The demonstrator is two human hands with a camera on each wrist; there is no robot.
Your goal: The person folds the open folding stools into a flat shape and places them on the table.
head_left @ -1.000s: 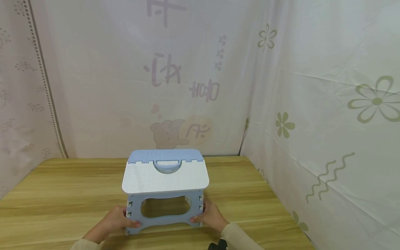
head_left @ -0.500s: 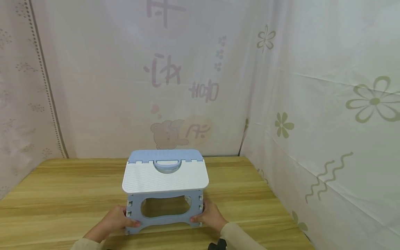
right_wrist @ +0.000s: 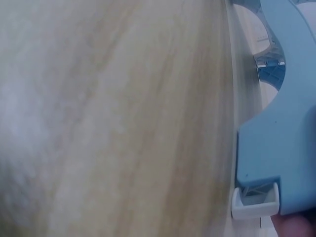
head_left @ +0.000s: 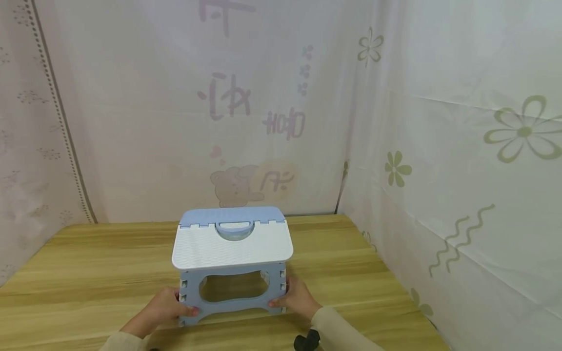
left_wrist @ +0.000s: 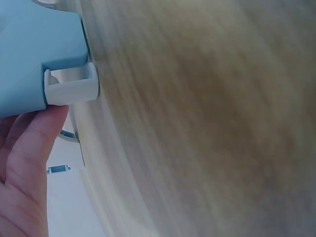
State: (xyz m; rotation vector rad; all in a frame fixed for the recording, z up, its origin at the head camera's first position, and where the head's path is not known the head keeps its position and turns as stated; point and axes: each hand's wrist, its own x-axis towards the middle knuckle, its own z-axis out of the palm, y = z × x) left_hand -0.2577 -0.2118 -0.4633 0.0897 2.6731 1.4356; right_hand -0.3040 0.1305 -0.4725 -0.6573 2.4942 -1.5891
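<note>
A folding step stool (head_left: pixel 232 248) with a white and pale blue top stands unfolded on the wooden table. Its blue front leg panel has a wide oval opening, and a carry handle (head_left: pixel 235 229) is set into the top. My left hand (head_left: pixel 164 308) grips the panel's lower left side, thumb on the front face. On the opposite side my right hand (head_left: pixel 298 297) holds the lower right edge the same way. The left wrist view shows fingers (left_wrist: pixel 32 148) beside a white hinge piece (left_wrist: pixel 71 89) of the leg. Only a fingertip (right_wrist: pixel 294 226) appears in the right wrist view.
The wooden table (head_left: pixel 101 258) reaches out on both sides of the stool. A printed curtain (head_left: pixel 145 122) hangs behind it, and another printed curtain (head_left: pixel 456 170) runs along the right edge.
The head view has shifted slightly. Both hands keep their hold on the stool, which stays in nearly the same place.
</note>
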